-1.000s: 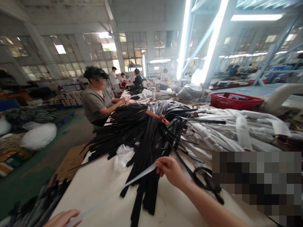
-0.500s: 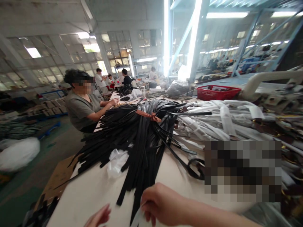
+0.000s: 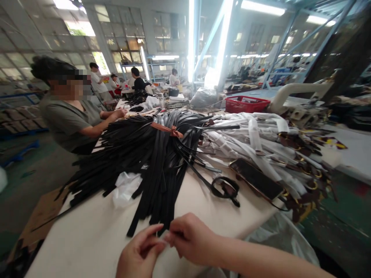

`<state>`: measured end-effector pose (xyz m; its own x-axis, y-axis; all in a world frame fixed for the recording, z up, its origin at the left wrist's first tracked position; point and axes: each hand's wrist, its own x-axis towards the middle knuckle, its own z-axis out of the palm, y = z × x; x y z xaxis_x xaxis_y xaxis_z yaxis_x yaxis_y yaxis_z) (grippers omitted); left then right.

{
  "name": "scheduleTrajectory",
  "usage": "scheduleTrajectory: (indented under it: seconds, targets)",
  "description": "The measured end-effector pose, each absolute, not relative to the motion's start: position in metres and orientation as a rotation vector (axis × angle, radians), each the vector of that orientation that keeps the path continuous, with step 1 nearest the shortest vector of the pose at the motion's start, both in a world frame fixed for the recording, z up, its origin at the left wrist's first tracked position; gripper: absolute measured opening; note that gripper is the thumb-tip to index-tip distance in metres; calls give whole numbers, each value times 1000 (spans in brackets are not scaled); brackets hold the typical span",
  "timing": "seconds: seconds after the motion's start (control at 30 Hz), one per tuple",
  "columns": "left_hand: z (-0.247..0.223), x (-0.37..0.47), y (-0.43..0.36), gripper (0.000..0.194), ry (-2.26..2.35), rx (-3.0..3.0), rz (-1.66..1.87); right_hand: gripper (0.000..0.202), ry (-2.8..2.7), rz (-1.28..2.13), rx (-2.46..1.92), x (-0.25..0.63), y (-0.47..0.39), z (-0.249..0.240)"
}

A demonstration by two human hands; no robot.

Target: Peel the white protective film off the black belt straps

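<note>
Both hands pinched together at the table's near edge

What the left hand and right hand pinch is hidden between fingertips; black straps fan just beyond them.

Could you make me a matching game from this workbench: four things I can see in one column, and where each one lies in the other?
Things:
1. black straps
2. red basket
3. scissors
4. hands, left hand and right hand

Places:
A. far end of the table, by the white pipe
B. near edge, fingertips pinched together
C. fanned across the middle, tied with a brown band
D. just right of the strap ends, beside a dark phone

Pairs: 1-C, 2-A, 3-D, 4-B
</note>
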<state>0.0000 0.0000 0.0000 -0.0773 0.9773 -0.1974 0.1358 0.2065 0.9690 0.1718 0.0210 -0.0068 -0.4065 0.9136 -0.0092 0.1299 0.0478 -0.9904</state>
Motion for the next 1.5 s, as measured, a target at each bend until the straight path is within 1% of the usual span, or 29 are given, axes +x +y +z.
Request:
scheduleTrajectory:
  seconds: [0.07, 0.1, 0.17, 0.2, 0.23, 0.4, 0.57, 0.73, 0.8, 0.87, 0.97, 1.07, 1.13, 1.27, 1.5]
  targets:
    - [0, 1, 3, 31, 1469, 1066, 1064, 29, -1399, 1577, -1030, 165, 28, -14]
    - [1, 1, 3, 32, 1468, 1038, 1082, 35, -1307, 1652, -1011, 162, 31, -17]
    - [2, -1, 4, 35, 1465, 992, 1110, 53, -1219, 1760, -986, 155, 35, -19]
    - [3, -2, 3, 36, 1462, 974, 1119, 58, -1184, 1803, -979, 153, 36, -19]
    - [3, -5, 2, 38, 1458, 963, 1123, 60, -1152, 1835, -980, 151, 36, -19]
    - [4, -22, -1, 42, 1422, 959, 1082, 52, -1091, 1856, -1026, 142, 36, -14]
    - [6, -33, 2, 47, 1475, 1097, 1072, 56, -1126, 1847, -1018, 131, 38, -17]
    - [8, -28, 4, 37, 1568, 1199, 1121, 44, -1228, 1751, -927, 130, 34, -24]
    - [6, -24, 3, 34, 1566, 1214, 1111, 43, -1283, 1701, -885, 131, 32, -26]
    - [4, -20, 2, 32, 1561, 1188, 1116, 45, -1313, 1659, -887, 132, 30, -27]
    - [0, -16, 0, 33, 1566, 1148, 1141, 35, -1318, 1592, -947, 131, 29, -28]
    - [-3, -14, -3, 32, 1566, 1126, 1116, 33, -1262, 1635, -988, 132, 30, -30]
    - [-4, -14, -4, 36, 1536, 1117, 1106, 29, -1259, 1655, -998, 133, 31, -30]
    - [-3, -16, -5, 55, 1560, 1135, 1160, 18, -1347, 1640, -1002, 136, 31, -30]
    - [-8, -24, -7, 58, 1834, 1301, 1019, 5, -1421, 1733, -1003, 134, 22, -39]
